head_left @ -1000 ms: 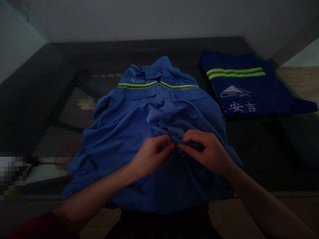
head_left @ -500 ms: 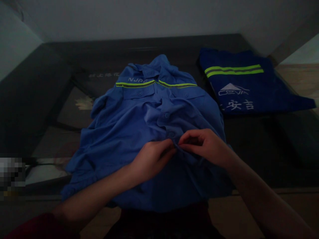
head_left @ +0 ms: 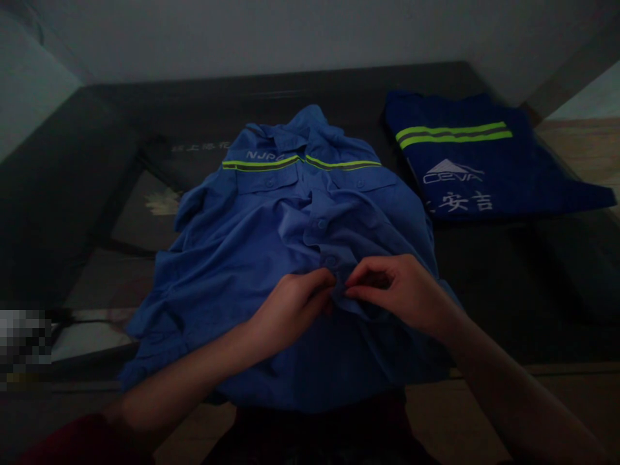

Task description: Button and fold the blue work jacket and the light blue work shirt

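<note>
Shirt (head_left: 242, 239) of blue cloth lies face up on a dark table (head_left: 489, 284), its front placket (head_left: 324, 243) pinched by the fingertips of the left hand (head_left: 293, 300) and the right hand (head_left: 402, 287) — just below a button (head_left: 331, 261) — while a navy garment (head_left: 508, 171) lettered CEVA rests at right.

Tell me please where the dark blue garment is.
In the head view, the dark blue garment lies on the table at the upper right, beside the lighter blue shirt and beyond the right hand.
</note>
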{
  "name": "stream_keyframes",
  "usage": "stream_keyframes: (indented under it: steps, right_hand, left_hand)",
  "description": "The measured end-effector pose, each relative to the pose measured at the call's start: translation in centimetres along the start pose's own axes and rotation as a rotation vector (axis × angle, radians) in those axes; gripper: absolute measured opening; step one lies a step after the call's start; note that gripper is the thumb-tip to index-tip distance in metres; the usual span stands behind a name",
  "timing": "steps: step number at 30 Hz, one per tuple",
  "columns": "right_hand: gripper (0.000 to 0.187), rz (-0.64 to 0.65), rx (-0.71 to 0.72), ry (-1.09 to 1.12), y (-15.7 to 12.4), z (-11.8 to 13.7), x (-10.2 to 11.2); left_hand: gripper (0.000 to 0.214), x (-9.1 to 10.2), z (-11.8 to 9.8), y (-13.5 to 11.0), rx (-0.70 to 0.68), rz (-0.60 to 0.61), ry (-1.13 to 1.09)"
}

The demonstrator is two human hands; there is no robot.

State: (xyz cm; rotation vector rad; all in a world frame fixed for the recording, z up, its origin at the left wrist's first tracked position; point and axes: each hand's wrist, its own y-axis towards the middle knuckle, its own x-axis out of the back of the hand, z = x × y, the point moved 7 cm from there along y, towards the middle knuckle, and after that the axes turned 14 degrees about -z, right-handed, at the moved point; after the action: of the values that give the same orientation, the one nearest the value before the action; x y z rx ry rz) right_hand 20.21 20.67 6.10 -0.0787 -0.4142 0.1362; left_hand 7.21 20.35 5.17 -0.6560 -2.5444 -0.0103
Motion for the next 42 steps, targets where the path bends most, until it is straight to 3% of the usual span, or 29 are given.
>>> stream_keyframes:
  steps: [8, 14, 19, 33, 42]
  right_hand:
    - [0.005, -0.021, 0.131, -0.148, -0.2, 0.4, -0.3]
    - [0.009, -0.053, 0.25, -0.317, -0.7, 0.9, -0.9]
    - [0.008, -0.02, 0.303, -0.399, -1.1, 1.2, -1.6]
    - [0.012, -0.059, 0.258, -0.347, -0.7, 0.7, -1.2]
    - [0.008, -0.085, 0.181, -0.156, -0.2, 0.4, -0.7]
  left_hand:
    - [0.018, -0.3, 0.6, 0.1, 0.06, 0.055, -0.052]
    - [0.031, 0.0, 0.7, 0.2, 0.093, 0.061, -0.006]
    - [0.027, -0.2, 1.0, 0.2, 0.096, 0.05, 0.036]
    - [0.024, -0.5, 1.3, 0.3, 0.161, 0.02, -0.11]
    - [0.029, 0.0, 0.5, 0.5, 0.083, 0.035, -0.093]
